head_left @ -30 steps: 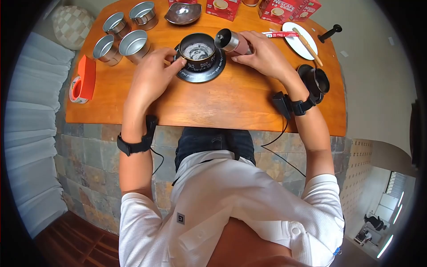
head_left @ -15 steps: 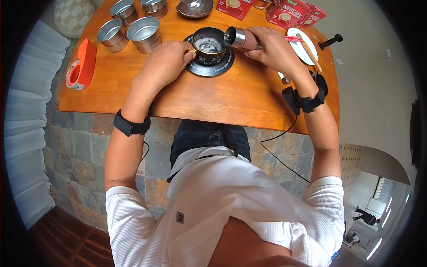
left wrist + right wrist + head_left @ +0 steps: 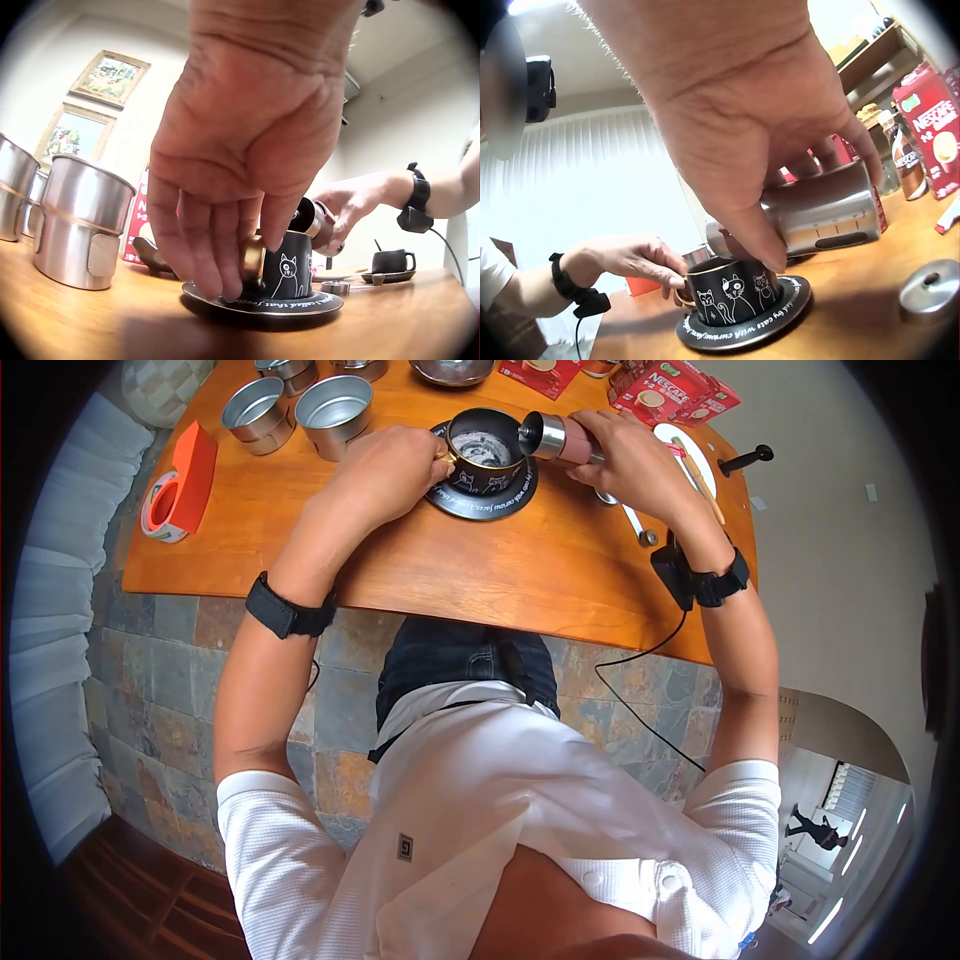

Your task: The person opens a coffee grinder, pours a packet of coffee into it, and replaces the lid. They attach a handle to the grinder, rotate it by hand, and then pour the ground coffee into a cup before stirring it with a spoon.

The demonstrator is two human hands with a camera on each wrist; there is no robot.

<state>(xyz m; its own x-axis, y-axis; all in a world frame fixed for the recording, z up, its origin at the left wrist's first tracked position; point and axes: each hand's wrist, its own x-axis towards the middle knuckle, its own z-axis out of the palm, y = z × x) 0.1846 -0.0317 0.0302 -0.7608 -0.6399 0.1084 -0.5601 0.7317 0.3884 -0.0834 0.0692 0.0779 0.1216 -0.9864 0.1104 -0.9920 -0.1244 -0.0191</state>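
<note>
A black cup with white cat drawings [image 3: 487, 482] stands on a black saucer [image 3: 470, 508]; pale, foamy-looking contents show inside it. My left hand [image 3: 392, 472] pinches the cup's gold handle [image 3: 253, 259] between thumb and fingers. My right hand [image 3: 640, 468] grips a metal and pink cylinder [image 3: 562, 438], tilted on its side, its dark end at the cup's right rim. In the right wrist view the metal part [image 3: 821, 210] of the cylinder shows beyond the thumb. Whether anything leaves the cylinder cannot be told.
Several metal cups [image 3: 333, 412] and a metal bowl [image 3: 452, 368] stand at the back left. Red boxes [image 3: 665, 395] are at the back right, near a white plate [image 3: 708, 470]. An orange tape dispenser [image 3: 190, 478] lies left. A round metal lid [image 3: 930, 289] rests on the table.
The head view has shifted, so the table sits higher and further left. The cylinder has stayed tilted beside the cup. The left hand still holds the handle.
</note>
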